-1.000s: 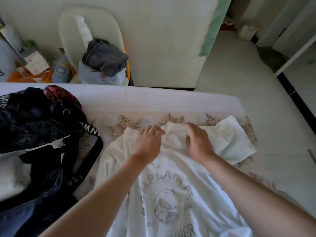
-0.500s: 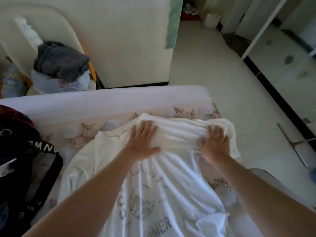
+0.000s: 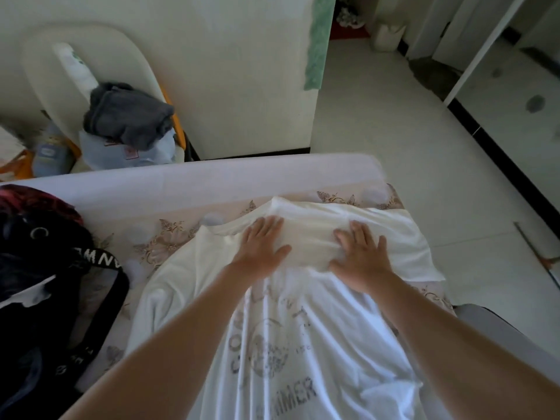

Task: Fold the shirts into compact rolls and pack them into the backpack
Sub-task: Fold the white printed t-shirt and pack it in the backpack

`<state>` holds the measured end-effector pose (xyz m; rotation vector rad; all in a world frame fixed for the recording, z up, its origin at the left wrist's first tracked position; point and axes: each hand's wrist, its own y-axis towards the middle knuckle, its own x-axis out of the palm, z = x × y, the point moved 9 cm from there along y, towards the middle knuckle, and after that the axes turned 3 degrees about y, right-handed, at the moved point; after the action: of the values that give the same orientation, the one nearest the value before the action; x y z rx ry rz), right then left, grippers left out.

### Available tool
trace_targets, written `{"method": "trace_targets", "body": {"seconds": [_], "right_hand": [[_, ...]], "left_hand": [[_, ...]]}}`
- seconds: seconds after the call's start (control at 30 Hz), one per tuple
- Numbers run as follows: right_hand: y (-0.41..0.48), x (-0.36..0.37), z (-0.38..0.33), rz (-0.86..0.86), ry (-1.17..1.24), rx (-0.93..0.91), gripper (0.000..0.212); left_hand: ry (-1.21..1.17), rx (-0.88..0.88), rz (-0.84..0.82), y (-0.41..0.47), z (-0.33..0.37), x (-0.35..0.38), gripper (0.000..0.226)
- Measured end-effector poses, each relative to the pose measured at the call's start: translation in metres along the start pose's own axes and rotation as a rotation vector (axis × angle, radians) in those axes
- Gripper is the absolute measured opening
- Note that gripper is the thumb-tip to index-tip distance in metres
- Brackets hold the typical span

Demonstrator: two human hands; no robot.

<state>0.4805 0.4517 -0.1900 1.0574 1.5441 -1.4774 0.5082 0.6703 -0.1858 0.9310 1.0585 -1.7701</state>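
A white shirt [image 3: 291,338] with a grey printed logo lies spread on the bed, its far end folded over into a thick band. My left hand [image 3: 262,245] presses flat on that band near its middle, fingers spread. My right hand [image 3: 360,259] presses flat on the band further right, fingers apart. Neither hand grips anything. The black backpack [image 3: 45,298] with white lettering on its strap lies at the left of the bed, holding dark and red cloth.
The bed [image 3: 212,183] has a floral sheet and a pale far edge. Behind it stands a cream chair [image 3: 91,56] holding a grey garment [image 3: 127,113] and a bag. Tiled floor [image 3: 424,177] lies to the right, with a doorway beyond.
My hands have spread apart along the shirt's far end, which is now folded over into a band. The right sleeve has been tucked in and the view has shifted right.
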Motion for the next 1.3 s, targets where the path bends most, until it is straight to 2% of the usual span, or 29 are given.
{"method": "trace_targets", "body": {"seconds": [0.07, 0.1, 0.17, 0.23, 0.3, 0.33, 0.37, 0.43, 0.5, 0.57, 0.67, 0.77, 0.83, 0.87, 0.93, 1.0, 1.07, 1.13, 1.3], "right_hand": [[-0.002, -0.016, -0.022, 0.101, -0.056, 0.021, 0.064], [-0.003, -0.021, -0.039, 0.150, -0.049, -0.006, 0.061], [-0.009, -0.027, -0.086, 0.226, -0.009, -0.174, 0.057], [-0.021, -0.027, -0.140, 0.262, 0.039, -0.391, 0.052], [-0.034, -0.021, -0.183, 0.232, 0.099, -0.534, 0.051], [-0.038, -0.014, -0.199, 0.189, 0.110, -0.573, 0.053], [-0.042, -0.005, -0.212, 0.134, 0.108, -0.595, 0.056], [-0.044, 0.013, -0.228, 0.018, 0.095, -0.593, 0.064], [-0.040, 0.026, -0.232, -0.058, 0.067, -0.546, 0.069], [-0.031, 0.032, -0.230, -0.075, 0.003, -0.511, 0.070], [-0.012, 0.035, -0.226, -0.094, -0.067, -0.472, 0.068], [0.009, 0.030, -0.229, -0.086, -0.078, -0.413, 0.068], [0.013, 0.026, -0.232, -0.065, -0.038, -0.394, 0.069], [0.010, 0.025, -0.234, -0.028, -0.015, -0.406, 0.068], [-0.009, 0.018, -0.235, 0.113, 0.027, -0.421, 0.067], [-0.031, 0.021, -0.228, 0.200, 0.050, -0.355, 0.063], [-0.045, 0.035, -0.217, 0.170, 0.063, -0.256, 0.063], [-0.047, 0.048, -0.206, 0.090, 0.040, -0.197, 0.067], [-0.021, 0.044, -0.201, -0.067, -0.004, -0.280, 0.068]], "left_hand": [[-0.136, 0.025, 0.191, -0.027, -0.006, -0.030, 0.053], [-0.108, 0.001, 0.311, -0.045, -0.015, -0.045, 0.049], [-0.011, -0.149, 0.486, -0.085, -0.044, -0.062, 0.048], [0.027, -0.403, 0.529, -0.119, -0.091, -0.064, 0.043], [0.064, -0.636, 0.472, -0.149, -0.136, -0.057, 0.044], [0.072, -0.694, 0.423, -0.159, -0.153, -0.051, 0.045], [0.080, -0.709, 0.386, -0.165, -0.164, -0.047, 0.038], [0.024, -0.681, 0.412, -0.169, -0.175, -0.047, 0.016], [-0.116, -0.649, 0.496, -0.166, -0.180, -0.062, 0.014], [-0.151, -0.644, 0.572, -0.159, -0.190, -0.087, 0.015], [0.112, -0.556, 0.618, -0.136, -0.204, -0.135, 0.023], [0.313, -0.492, 0.637, -0.119, -0.216, -0.155, 0.017], [0.333, -0.511, 0.669, -0.122, -0.215, -0.153, 0.024], [0.316, -0.462, 0.686, -0.125, -0.205, -0.146, 0.029], [0.260, -0.248, 0.655, -0.134, -0.169, -0.113, 0.028], [0.246, -0.087, 0.494, -0.147, -0.143, -0.062, 0.028], [0.312, -0.118, 0.301, -0.154, -0.155, -0.020, 0.051], [0.339, -0.163, 0.232, -0.155, -0.181, -0.007, 0.066], [0.370, -0.131, 0.075, -0.143, -0.208, -0.016, 0.073]]}}
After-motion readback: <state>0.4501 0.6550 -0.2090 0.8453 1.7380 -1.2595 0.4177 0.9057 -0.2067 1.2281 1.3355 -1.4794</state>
